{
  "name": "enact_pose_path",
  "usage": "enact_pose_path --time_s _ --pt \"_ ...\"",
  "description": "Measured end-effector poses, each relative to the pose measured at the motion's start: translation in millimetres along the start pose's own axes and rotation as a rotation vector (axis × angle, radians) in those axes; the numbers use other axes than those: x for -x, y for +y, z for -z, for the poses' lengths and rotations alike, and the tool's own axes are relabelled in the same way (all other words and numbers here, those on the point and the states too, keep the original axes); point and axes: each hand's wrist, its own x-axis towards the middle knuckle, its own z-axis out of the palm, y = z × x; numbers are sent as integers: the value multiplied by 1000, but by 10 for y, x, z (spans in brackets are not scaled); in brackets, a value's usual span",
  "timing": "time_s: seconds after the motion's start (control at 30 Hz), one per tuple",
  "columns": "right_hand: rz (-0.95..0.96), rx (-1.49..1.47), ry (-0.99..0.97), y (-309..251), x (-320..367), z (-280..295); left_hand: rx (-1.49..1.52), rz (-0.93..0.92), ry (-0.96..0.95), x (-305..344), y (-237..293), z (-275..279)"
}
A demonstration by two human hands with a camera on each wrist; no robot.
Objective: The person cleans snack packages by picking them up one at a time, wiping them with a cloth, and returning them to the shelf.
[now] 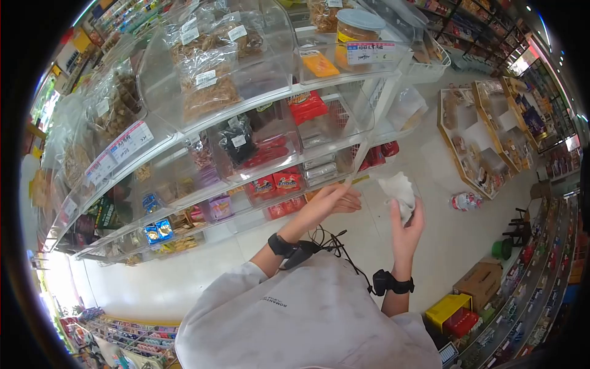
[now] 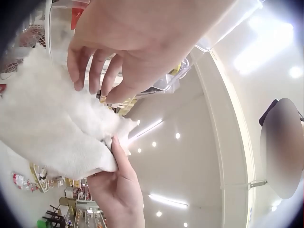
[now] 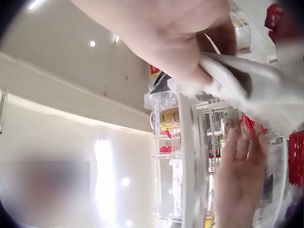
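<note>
A crumpled white cloth (image 1: 398, 189) is gripped between the thumb and fingers of the right hand (image 1: 409, 224) and stands up above it. The left hand (image 1: 329, 203) is to its left with nothing in it, fingers loosely extended, near the shelf's corner. In the left wrist view the cloth (image 2: 52, 118) spreads wide below the left hand (image 2: 133, 33), and the right hand (image 2: 121, 190) pinches its lower edge. The right wrist view has the right hand (image 3: 175, 38) holding the cloth (image 3: 266, 90), while the left hand (image 3: 242, 175) is palm up beneath it.
Clear-bin shelving (image 1: 221, 117) with bagged dried goods, red packets (image 1: 276, 182) and a lidded jar (image 1: 358, 34) fills the left and centre. Black cables (image 1: 329, 240) hang by the shirt. Wooden-edged display trays (image 1: 470, 138), a wrapped bottle pack (image 1: 466, 201) and cardboard box (image 1: 478, 283) stand right.
</note>
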Motion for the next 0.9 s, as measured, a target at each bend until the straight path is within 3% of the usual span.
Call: enact_pose_path --time_s 0.07,0.17,0.23,0.33,0.47,0.53,0.6,0.63,0.7,0.73,0.83,0.9 --pt "33 37 -188 -23 115 97 324 147 -81 -38 -30 -170" --pt "211 144 -495 -33 237 250 505 57 74 29 23 -507" --pt "369 109 -593 -12 260 325 294 40 121 -19 -74 -618" --pt "194 -5 -575 92 320 574 -55 -44 134 -127 -292 -713" --pt "300 122 -152 285 182 752 -418 -46 4 -180 -556 -791" --pt "304 233 64 401 107 733 -244 48 30 -139 -553 -967" --pt "-199 -292 -45 635 96 757 88 75 89 -111 -620 -1080" --pt "-456 -549 -107 759 97 763 -135 72 59 -103 -600 -1064" --pt "-568 -501 -260 1011 234 828 -579 77 4 -73 -522 -960" --pt "-623 -474 -335 1111 269 841 -578 93 8 -78 -534 -835" --pt "-247 -238 -280 1300 226 769 -502 175 74 -152 -661 -331" --pt "-264 -182 -169 1247 229 797 -271 158 154 -175 -719 91"
